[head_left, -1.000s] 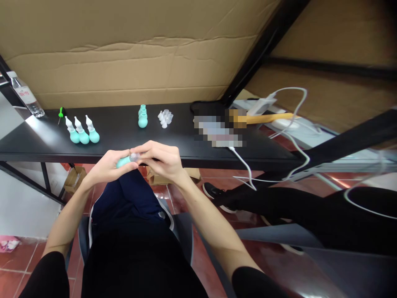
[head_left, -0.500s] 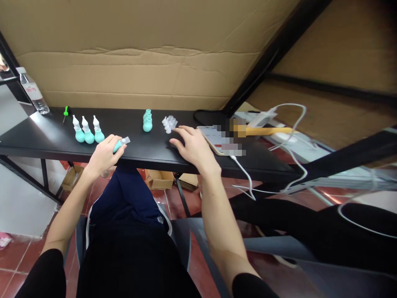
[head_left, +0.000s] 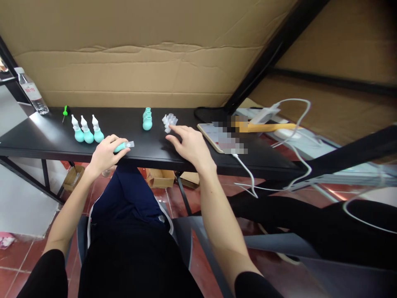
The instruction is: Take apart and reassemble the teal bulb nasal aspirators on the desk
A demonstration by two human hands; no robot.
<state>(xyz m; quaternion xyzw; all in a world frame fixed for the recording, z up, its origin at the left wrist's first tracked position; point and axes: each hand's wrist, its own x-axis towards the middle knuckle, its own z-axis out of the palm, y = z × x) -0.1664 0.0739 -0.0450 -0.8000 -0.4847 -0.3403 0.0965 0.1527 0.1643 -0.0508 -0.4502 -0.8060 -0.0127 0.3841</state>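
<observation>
My left hand (head_left: 107,155) is closed around a teal rubber bulb (head_left: 120,147), whose clear plastic neck (head_left: 130,144) points right over the table. Left of it stand several upright teal bulb nasal aspirators (head_left: 88,135) with white pointed tips. Fingers apart, my right hand (head_left: 194,145) reaches over a small pile of white tips and clear plastic necks (head_left: 170,121). Its index fingertip is at the pile's near edge; whether it touches a piece I cannot tell. Between the hands, farther back, several bare teal bulbs (head_left: 147,123) stand in a row.
The black table (head_left: 130,124) backs onto a cardboard wall (head_left: 149,74). A water bottle (head_left: 32,93) and a green-handled screwdriver (head_left: 65,111) are at the left. At the right lies a phone (head_left: 214,136) on a white cable (head_left: 248,171). Another person's dark-clothed leg (head_left: 294,219) is lower right.
My right hand has shifted left, its fingertips coming closer to the pile of clear and white pieces. The bulb in my left hand has turned slightly, its neck now more level.
</observation>
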